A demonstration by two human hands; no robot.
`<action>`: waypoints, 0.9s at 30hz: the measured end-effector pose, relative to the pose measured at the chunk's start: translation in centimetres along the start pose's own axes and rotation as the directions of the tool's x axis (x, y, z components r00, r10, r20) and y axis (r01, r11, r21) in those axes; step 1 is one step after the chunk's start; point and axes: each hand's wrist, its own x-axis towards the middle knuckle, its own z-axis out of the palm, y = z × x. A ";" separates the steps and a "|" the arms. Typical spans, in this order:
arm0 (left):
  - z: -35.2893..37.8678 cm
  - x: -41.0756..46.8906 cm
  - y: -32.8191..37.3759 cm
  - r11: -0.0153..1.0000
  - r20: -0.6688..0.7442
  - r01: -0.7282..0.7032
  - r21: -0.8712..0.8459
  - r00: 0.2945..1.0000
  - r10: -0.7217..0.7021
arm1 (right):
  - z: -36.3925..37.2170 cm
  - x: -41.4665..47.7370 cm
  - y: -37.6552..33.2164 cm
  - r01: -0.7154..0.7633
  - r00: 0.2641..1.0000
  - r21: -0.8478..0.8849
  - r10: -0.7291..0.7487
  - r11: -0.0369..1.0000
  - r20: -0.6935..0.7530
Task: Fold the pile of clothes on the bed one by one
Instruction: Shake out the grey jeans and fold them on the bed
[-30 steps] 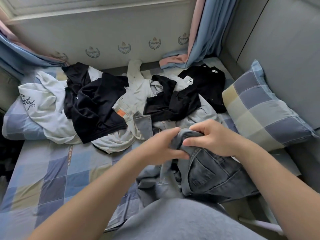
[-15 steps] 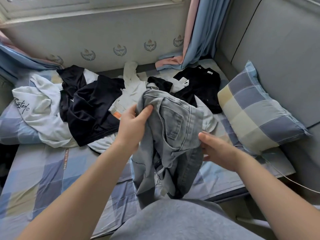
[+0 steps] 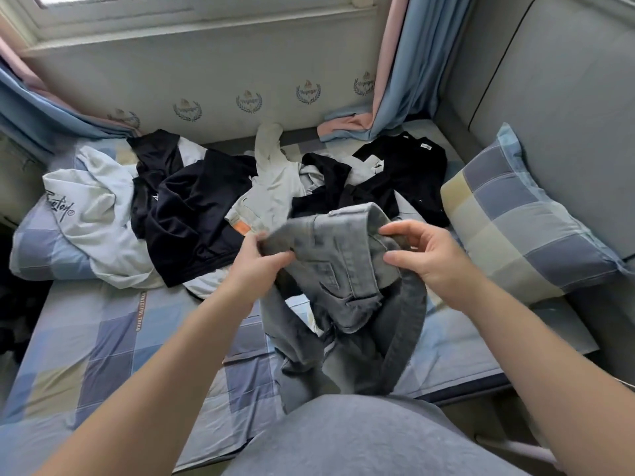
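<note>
Checked cotton in blue, grey and cream covers the bed [image 3: 103,338], which lies under both hands and continues far to the left of them. Beyond the hands, towards the wall, is the loose pile of clothes [image 3: 302,180], not folded. In it, a white sweatshirt with black handwriting print [image 3: 92,214] is far left of the left hand. A wide black shiny garment [image 3: 192,218] is just beyond that hand and to its left. A black shirt with a small white neck label [image 3: 412,166] is beyond the right hand. To the right of the right hand, near but apart from it, a checked pillow in blue, grey and yellow [image 3: 522,228] leans on the grey padded wall. A blue and pink curtain [image 3: 395,80] hangs far behind the right hand.

The grey denim jeans [image 3: 336,269] are between the two hands, lifted above the near part of the bed, in front of the pile. Their upper part is bunched and reaches from one hand to the other, and the rest hangs down crumpled towards the sheet. The left hand [image 3: 261,266] grips the left side of the bunched denim with curled fingers and thumb. The right hand [image 3: 433,262] holds the dark waistband on the right side. The band passes between its thumb and bent forefinger, and the other fingers are loosely curved.
</note>
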 end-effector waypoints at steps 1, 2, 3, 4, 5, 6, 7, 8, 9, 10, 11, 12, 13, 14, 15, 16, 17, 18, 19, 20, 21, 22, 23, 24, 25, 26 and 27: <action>0.0 -0.3 0.2 0.994 0.046 -0.076 0.074 0.996 0.072 | 0.0 0.1 -0.7 0.041 0.999 -0.029 -0.041 0.999 0.026; 0.3 -0.9 0.8 0.976 0.119 -0.172 0.137 0.981 0.156 | -0.1 0.3 -1.4 0.078 0.996 -0.057 -0.075 0.995 0.055; 0.7 -1.5 1.6 0.950 0.214 -0.262 0.170 0.951 0.224 | 0.0 0.5 -2.1 0.111 0.990 -0.091 -0.103 0.990 0.092; 1.4 -2.1 2.3 0.929 0.310 -0.326 0.175 0.914 0.263 | 0.2 0.7 -2.9 0.142 0.983 -0.139 -0.123 0.980 0.135; 2.2 -2.7 3.0 0.914 0.385 -0.369 0.169 0.878 0.283 | 0.4 0.9 -3.6 0.174 0.973 -0.198 -0.138 0.965 0.183; 3.2 -3.3 3.5 0.901 0.423 -0.400 0.169 0.855 0.301 | 0.7 1.0 -4.4 0.206 0.962 -0.257 -0.148 0.944 0.228; 4.4 -3.7 3.8 0.884 0.425 -0.433 0.177 0.844 0.328 | 0.9 1.2 -4.9 0.234 0.951 -0.303 -0.154 0.924 0.267; 5.4 -4.0 3.9 0.861 0.389 -0.464 0.210 0.847 0.361 | 1.1 1.3 -5.4 0.252 0.943 -0.335 -0.153 0.908 0.296; 6.3 -4.2 3.8 0.837 0.330 -0.484 0.255 0.857 0.395 | 1.3 1.4 -5.7 0.262 0.938 -0.359 -0.148 0.896 0.315; 6.8 -4.2 3.8 0.817 0.265 -0.491 0.301 0.866 0.423 | 1.3 1.6 -6.0 0.270 0.934 -0.379 -0.146 0.885 0.325; 7.0 -4.1 3.8 0.801 0.213 -0.492 0.342 0.870 0.444 | 1.2 1.8 -6.1 0.277 0.933 -0.397 -0.145 0.875 0.330; 6.9 -3.8 3.8 0.787 0.178 -0.485 0.380 0.874 0.452 | 0.9 2.1 -6.0 0.284 0.933 -0.425 -0.145 0.860 0.330; 6.6 -3.4 3.9 0.781 0.160 -0.471 0.409 0.880 0.447 | 0.7 2.3 -5.8 0.296 0.934 -0.466 -0.150 0.834 0.326; 6.2 -2.9 4.1 0.786 0.150 -0.454 0.418 0.889 0.434 | 0.6 2.6 -5.3 0.305 0.936 -0.517 -0.153 0.800 0.316; 5.7 -2.4 4.3 0.799 0.145 -0.442 0.408 0.895 0.421 | 0.5 2.8 -4.7 0.297 0.944 -0.577 -0.143 0.761 0.298; 5.2 -2.1 4.5 0.812 0.143 -0.440 0.383 0.897 0.419 | 0.4 3.1 -3.7 0.273 0.954 -0.645 -0.115 0.714 0.276; 4.7 -1.8 4.7 0.822 0.134 -0.448 0.352 0.893 0.429 | 0.3 3.3 -2.4 0.236 0.965 -0.723 -0.069 0.650 0.253; 4.4 -1.7 4.9 0.825 0.119 -0.462 0.325 0.886 0.449 | 0.3 3.5 -1.1 0.194 0.975 -0.794 -0.024 0.576 0.221; 4.0 -1.7 5.2 0.822 0.107 -0.477 0.311 0.877 0.468 | 0.3 3.6 0.3 0.153 0.984 -0.839 -0.007 0.522 0.175; 3.7 -1.7 5.4 0.815 0.106 -0.487 0.315 0.871 0.480 | 0.4 3.7 1.5 0.126 0.991 -0.854 -0.034 0.505 0.126; 3.5 -1.7 5.4 0.807 0.105 -0.487 0.334 0.870 0.481 | 0.6 3.9 2.6 0.130 0.990 -0.855 -0.107 0.503 0.088; 3.1 -1.7 5.5 0.805 0.093 -0.474 0.357 0.876 0.474 | 0.9 4.2 3.3 0.162 0.976 -0.858 -0.205 0.487 0.068; 2.6 -1.5 5.5 0.812 0.059 -0.449 0.373 0.885 0.463 | 1.2 4.7 3.8 0.190 0.953 -0.868 -0.298 0.459 0.051; 1.9 -1.3 5.5 0.826 0.014 -0.424 0.371 0.892 0.451 | 1.5 5.2 4.1 0.194 0.932 -0.874 -0.362 0.445 0.022; 1.1 -1.0 5.4 0.842 -0.031 -0.405 0.356 0.896 0.443 | 1.5 5.8 4.3 0.165 0.925 -0.874 -0.380 0.457 -0.024; 0.1 -0.7 5.4 0.852 -0.069 -0.397 0.341 0.893 0.444 | 1.3 6.3 4.6 0.114 0.933 -0.861 -0.352 0.495 -0.079; -1.0 -0.4 5.4 0.854 -0.097 -0.397 0.336 0.887 0.451 | 0.9 6.6 4.7 0.041 0.948 -0.833 -0.284 0.553 -0.142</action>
